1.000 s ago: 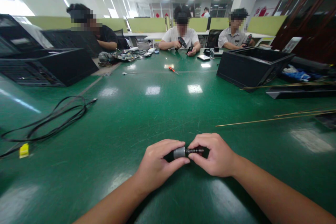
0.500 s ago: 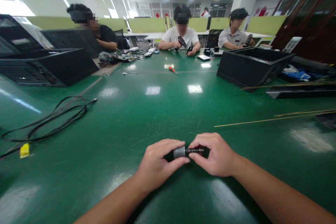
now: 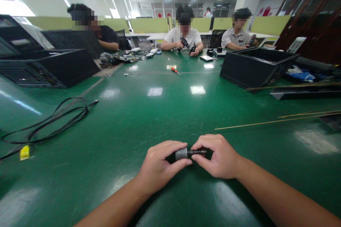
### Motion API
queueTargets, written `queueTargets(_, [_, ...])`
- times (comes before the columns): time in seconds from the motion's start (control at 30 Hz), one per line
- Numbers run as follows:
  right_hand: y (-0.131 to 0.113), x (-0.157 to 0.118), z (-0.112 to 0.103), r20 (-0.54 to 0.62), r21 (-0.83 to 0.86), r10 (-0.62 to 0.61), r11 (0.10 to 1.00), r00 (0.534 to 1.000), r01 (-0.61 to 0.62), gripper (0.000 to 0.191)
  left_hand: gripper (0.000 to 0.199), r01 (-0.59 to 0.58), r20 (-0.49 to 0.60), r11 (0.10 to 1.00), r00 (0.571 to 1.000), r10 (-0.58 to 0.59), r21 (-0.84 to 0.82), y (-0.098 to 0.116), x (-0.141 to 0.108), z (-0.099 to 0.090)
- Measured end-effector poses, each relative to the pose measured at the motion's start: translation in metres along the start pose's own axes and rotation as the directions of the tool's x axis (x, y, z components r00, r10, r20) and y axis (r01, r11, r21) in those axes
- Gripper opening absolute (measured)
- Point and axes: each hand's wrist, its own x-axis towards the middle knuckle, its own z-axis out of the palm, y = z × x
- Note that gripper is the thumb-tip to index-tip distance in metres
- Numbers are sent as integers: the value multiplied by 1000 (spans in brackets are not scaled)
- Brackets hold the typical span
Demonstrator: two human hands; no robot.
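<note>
A small grey metal cylinder with a slim, dark, ringed shaft [image 3: 182, 154] lies sideways between my hands, low over the green table [image 3: 149, 120] near its front. I cannot make out exactly what kind of part it is. My left hand [image 3: 160, 163] curls round the thick cylinder end, thumb on the near side and fingers on the far side. With thumb and index finger, my right hand [image 3: 220, 156] pinches the thin shaft, whose tip points right into the palm. The back end of the cylinder is partly hidden in my left hand.
Black cables [image 3: 61, 120] with a yellow tag [image 3: 25, 152] lie left. An orange screwdriver [image 3: 174, 70] lies farther off. Black computer cases stand left [image 3: 77, 67] and right [image 3: 239, 67]. Thin rods [image 3: 253, 124] reach in from the right. Several people sit opposite, one holding a power drill [image 3: 184, 42].
Almost nothing differs. Both hands keep the same grip, and the part has shifted a hair to the left.
</note>
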Motion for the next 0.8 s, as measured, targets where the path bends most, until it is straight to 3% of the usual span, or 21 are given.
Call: queueTargets(0.8, [0, 0, -2, 1, -17, -6, 1000, 1000, 6, 5, 29, 16, 7, 1000, 1000, -16, 6, 0, 0, 0])
